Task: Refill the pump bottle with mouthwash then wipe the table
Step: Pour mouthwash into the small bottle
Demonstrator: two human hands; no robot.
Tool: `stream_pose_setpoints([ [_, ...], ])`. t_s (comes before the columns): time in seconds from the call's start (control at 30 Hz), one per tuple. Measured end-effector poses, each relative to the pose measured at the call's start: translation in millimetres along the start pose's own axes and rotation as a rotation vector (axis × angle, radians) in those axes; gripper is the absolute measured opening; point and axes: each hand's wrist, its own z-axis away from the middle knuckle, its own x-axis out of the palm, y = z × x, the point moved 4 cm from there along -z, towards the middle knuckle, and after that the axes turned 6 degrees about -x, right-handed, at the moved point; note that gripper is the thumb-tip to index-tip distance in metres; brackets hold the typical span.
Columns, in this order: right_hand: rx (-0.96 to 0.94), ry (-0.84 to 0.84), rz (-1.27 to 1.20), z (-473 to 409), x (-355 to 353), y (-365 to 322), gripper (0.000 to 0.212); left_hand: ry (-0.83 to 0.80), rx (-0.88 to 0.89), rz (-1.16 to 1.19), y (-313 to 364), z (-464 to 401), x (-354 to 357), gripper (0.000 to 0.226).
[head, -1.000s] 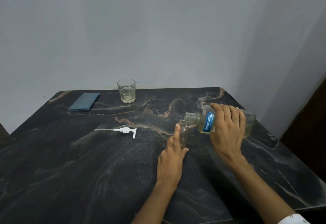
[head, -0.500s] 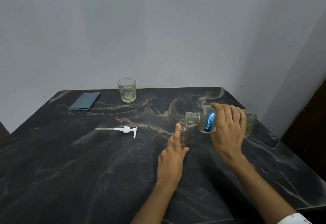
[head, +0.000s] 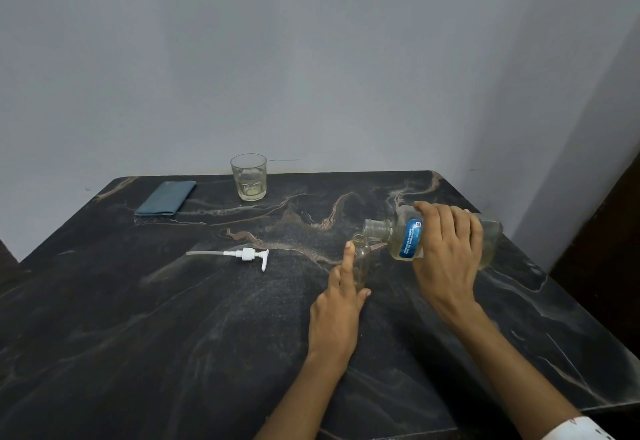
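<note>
Steadying the small clear pump bottle (head: 362,259) upright on the dark marble table (head: 145,335), the left hand (head: 337,304) grips its near side, forefinger laid up toward the neck. Just right, the right hand (head: 446,252) clasps the mouthwash bottle (head: 405,238), tipped on its side with its open mouth right at the pump bottle's neck; whether liquid flows is hard to tell. Left lies the white pump head (head: 249,254). Farther back stand a glass (head: 248,177) and a folded blue cloth (head: 166,198).
</note>
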Motion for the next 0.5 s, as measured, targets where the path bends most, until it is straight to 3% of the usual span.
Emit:
stream_pose_setpoints([
  [0.5,-0.005,-0.006,0.005,0.5,0.6,0.4,0.082,-0.010,-0.003,0.005,0.8,-0.7,-1.2,0.088],
])
